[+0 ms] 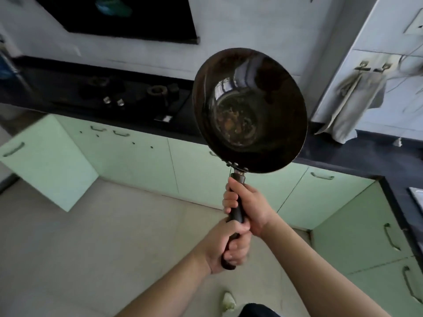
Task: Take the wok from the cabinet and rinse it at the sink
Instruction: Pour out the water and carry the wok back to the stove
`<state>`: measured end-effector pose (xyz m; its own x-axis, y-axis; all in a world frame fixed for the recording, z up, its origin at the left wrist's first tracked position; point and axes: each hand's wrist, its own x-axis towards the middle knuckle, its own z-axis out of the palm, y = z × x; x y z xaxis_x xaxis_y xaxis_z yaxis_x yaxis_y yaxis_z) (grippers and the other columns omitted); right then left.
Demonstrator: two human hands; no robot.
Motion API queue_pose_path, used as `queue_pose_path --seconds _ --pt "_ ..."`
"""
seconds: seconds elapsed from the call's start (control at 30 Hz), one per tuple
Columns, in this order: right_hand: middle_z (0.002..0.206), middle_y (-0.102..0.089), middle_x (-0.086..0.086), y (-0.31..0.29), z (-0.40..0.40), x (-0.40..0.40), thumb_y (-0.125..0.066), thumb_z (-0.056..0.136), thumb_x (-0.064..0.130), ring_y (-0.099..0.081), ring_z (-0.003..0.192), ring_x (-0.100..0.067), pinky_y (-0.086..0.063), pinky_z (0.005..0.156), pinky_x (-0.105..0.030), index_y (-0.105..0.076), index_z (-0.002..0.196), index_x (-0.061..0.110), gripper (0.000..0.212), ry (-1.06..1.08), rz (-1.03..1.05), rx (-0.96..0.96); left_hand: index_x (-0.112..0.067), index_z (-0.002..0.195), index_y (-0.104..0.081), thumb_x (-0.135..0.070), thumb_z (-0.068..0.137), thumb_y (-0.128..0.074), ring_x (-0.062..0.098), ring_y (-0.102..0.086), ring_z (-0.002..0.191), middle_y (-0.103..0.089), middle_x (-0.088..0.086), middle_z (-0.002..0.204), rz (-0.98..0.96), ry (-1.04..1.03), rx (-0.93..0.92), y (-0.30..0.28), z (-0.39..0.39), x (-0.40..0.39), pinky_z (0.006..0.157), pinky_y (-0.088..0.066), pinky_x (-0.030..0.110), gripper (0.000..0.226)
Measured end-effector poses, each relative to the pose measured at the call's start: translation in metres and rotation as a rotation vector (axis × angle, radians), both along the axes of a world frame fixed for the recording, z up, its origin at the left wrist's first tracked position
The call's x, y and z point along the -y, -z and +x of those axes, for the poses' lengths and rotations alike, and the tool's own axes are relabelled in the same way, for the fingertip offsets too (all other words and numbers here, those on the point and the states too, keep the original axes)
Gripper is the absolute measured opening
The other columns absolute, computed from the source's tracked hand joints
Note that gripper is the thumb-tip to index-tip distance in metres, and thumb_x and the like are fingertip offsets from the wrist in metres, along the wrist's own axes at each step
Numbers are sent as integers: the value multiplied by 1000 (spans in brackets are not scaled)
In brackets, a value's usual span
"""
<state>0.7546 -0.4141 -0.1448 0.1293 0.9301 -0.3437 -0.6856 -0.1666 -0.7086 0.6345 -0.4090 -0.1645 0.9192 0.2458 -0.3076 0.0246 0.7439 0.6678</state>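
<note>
Both hands wrap the dark handle of the wok [250,110]: the right hand [246,208] is clenched around it nearer the bowl, the left hand [229,244] clenched around the butt end. The wok is carried in mid-air above the floor, in front of the green cabinets [137,156], its open side tilted towards the camera so that brownish residue on the base shows. One cabinet door [43,165] at the left stands open. A pale edge at the far right [417,197] may be the sink, though too little shows to be sure.

The step in hand looks like the carry to the sink. To do it well, keep the two-handed hold, since a long handle puts the weight far out. Swing the bowl clear of the bench [343,154] edge and the hanging towel [359,99], and level it before lowering, so the rim does not strike the bench.
</note>
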Motion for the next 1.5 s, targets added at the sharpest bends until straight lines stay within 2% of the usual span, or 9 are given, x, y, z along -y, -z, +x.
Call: queue_pose_path --seconds 0.1,0.17,0.23,0.37,0.6,0.77,0.93,1.3,1.5 --pt "56 -41 4 -3 10 -22 -54 97 21 -41 47 -10 -45 49 -25 -42 83 14 20 -29 -5 117 -16 66 -40 -13 81 -48 11 -32 31 -33 0 46 93 -28 -111 -8 11 -21 42 -33 20 17" --pt "57 -42 3 -4 15 -38 -54 97 21 -42 48 -11 -44 49 -26 -41 83 13 21 -39 -1 181 -14 65 -43 -11 82 -49 16 -40 42 -39 3 54 171 -21 -253 -20 17 -39 51 -43 26 18" --pt "57 -42 2 -8 16 -54 -54 97 20 -42 48 -12 -44 50 -28 -41 81 13 22 -47 5 246 -13 65 -47 -9 84 -51 18 -44 50 -43 4 58 155 -55 -399 -30 22 -55 56 -48 28 19" --pt "56 -45 2 -20 11 -87 -53 97 20 -44 49 -13 -46 51 -28 -43 78 12 23 -82 19 326 -13 59 -44 -8 81 -51 16 -34 40 -39 3 53 166 -357 -467 -36 26 -68 43 -30 22 24" --pt "55 -47 1 -21 -32 -121 -53 97 23 -46 48 -14 -46 51 -30 -44 76 12 26 -272 3 387 -15 50 -35 -9 81 -41 14 -18 32 -27 0 43 93 -590 -404 -35 -5 -75 41 -13 21 32" --pt "58 -47 0 -27 -84 -145 -50 99 27 -47 51 -13 -48 55 -29 -43 77 12 27 -444 57 333 -13 58 -41 -15 74 -47 11 -20 30 -28 2 47 35 -713 -237 -33 -55 -89 36 -22 14 18" --pt "59 -45 2 -34 -152 -179 -53 98 25 -46 52 -11 -49 57 -27 -43 74 13 28 -546 77 257 -10 68 -43 -16 95 -36 9 -24 28 -30 0 48 38 -784 -156 -38 -124 -117 33 -25 13 29" --pt "60 -49 3 -42 -325 -238 -57 95 31 -48 51 -9 -44 59 -25 -48 73 14 29 -641 -18 231 -12 70 -46 -25 97 -35 9 -25 30 -34 -2 48 -48 -915 -65 -46 -287 -163 35 -21 15 33" --pt "59 -49 2 -38 -391 -267 -56 96 30 -47 51 -9 -39 55 -22 -47 72 13 30 -707 -54 222 -11 69 -46 -32 97 -36 8 -28 28 -34 -2 46 -117 -988 -8 -38 -345 -188 32 -26 13 36"
